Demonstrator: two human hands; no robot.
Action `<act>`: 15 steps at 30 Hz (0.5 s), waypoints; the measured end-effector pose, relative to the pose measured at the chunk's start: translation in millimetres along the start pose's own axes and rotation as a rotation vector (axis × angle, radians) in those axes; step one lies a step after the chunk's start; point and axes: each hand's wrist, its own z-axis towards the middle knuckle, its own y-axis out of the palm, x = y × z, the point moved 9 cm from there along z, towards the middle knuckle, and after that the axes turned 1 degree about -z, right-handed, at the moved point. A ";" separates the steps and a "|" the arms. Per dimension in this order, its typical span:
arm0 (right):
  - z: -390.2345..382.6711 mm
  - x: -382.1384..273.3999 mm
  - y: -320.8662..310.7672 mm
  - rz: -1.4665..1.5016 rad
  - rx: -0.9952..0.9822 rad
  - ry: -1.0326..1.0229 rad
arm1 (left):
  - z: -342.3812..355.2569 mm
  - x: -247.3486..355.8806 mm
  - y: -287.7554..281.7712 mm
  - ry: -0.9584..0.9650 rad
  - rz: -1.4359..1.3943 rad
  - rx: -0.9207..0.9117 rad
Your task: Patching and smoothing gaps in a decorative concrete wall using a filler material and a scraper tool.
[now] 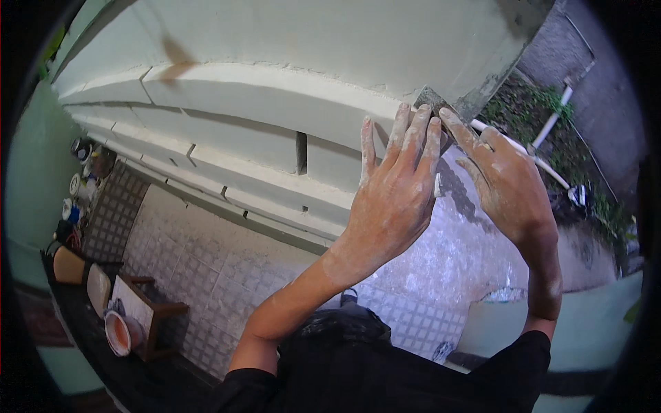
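The left hand is stretching up to the right-hand end of a pale stepped moulding; its fingers are spreading wide and straight, closing around nothing, while the middle ones are lying over the near edge of a flat dark grey tool; that tool is sitting at the moulding's end, just beside the corner of a pale green wall, with both hands partly covering it; the right hand is coming in from the other side, its index fingertip touching the tool and its thumb bending below; the other fingers are hiding, so I cannot tell whether this hand is really grasping the tool or only pressing on it; whitish dust is coating both hands; beyond the right hand, a white pipe is running past green plants; below, a patterned tiled floor is stretching out under the moulding; at the lower left, a wooden chair is standing with an orange-lined bucket beside its seat; farther up that side, assorted containers are clustering near the floor's edge
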 end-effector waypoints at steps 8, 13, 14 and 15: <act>5.0 3.3 3.4 -0.016 -0.044 -0.211 | 1.9 9.8 14.5 -0.184 0.120 0.056; 8.4 -3.9 0.7 -0.131 0.016 -0.235 | 3.7 10.4 13.2 -0.235 0.173 0.096; 9.5 -4.7 1.7 -0.131 -0.032 -0.222 | 3.4 10.1 12.3 -0.230 0.173 0.088; 10.5 -3.4 4.7 -0.135 -0.082 -0.206 | 4.1 10.5 12.8 -0.223 0.169 0.080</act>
